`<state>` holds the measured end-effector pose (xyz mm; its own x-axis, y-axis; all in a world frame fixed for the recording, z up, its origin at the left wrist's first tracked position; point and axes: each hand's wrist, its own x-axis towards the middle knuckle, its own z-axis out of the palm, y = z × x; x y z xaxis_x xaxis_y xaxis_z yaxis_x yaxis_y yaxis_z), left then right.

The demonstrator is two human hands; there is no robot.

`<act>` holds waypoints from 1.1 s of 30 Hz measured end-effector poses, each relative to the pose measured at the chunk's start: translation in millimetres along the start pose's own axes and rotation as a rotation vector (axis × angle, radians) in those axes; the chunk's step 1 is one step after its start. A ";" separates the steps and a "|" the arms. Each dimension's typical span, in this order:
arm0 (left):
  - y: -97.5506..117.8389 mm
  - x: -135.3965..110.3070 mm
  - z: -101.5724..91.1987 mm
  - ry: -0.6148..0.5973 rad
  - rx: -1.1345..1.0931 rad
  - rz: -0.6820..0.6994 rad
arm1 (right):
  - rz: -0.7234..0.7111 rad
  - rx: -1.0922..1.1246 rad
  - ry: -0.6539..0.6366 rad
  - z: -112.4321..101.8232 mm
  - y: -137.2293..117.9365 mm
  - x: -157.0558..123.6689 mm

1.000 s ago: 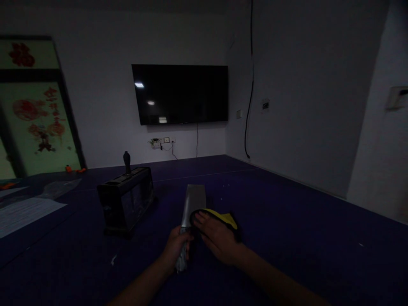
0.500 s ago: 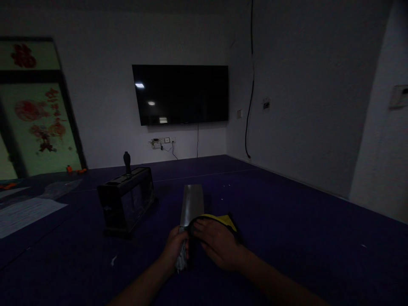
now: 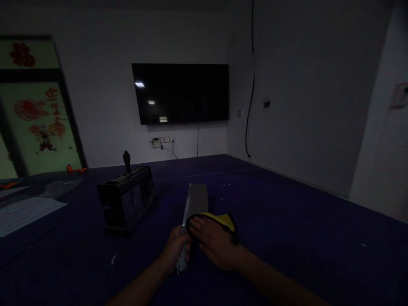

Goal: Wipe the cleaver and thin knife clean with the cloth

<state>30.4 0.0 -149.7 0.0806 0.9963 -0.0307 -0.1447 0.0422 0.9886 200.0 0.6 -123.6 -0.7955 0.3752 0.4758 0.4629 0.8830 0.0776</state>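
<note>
Can make out red "福" on upper panel of pale green, dark-framed door; cannot read smaller red writing below, too blurred. Cannot read print on flat white paper sheet either, lying well left on broad purple surface.

Grasping handle of broad, silver metal cleaver in left hand, at near side of surface, with blade pointing toward far edge. Cannot tell whether touching surface. Pressing yellow cloth with black edging over handle end of blade under flattened right hand; cannot tell about grip underneath, with thumb hidden.

See also black box with clear side panel and upright knob, left of cleaver, well apart from hands, and black flat-screen television above far edge.

Compared with half a second ago: has blade tip shifted slightly right, with cloth covering blade's handle end again. Shows box and paper unmoved.
</note>
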 end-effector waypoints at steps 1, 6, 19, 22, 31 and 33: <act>-0.5 0.6 -0.2 -0.007 -0.003 0.009 | -0.002 -0.001 -0.004 -0.1 0.5 0.3; -0.6 4.5 -2.6 -0.005 -0.036 0.015 | 0.002 -0.024 0.008 3.2 5.7 1.2; 5.3 5.5 -4.7 0.021 -0.115 0.007 | 0.022 -0.079 0.145 3.2 23.2 -8.3; 5.2 1.3 -3.2 0.049 -0.096 0.017 | 0.092 -0.066 0.228 8.0 31.5 -13.1; 112.6 -20.7 -20.1 0.317 0.707 0.368 | 0.253 0.003 0.242 11.3 41.6 -15.8; 156.0 -24.8 -36.0 0.429 1.091 0.504 | 0.245 0.032 0.221 9.4 38.9 -14.1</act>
<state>-29.6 -15.4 -0.1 -0.1002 0.8370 0.5380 0.8322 -0.2259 0.5064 225.5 32.3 -135.5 -0.5563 0.5100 0.6561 0.6144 0.7840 -0.0885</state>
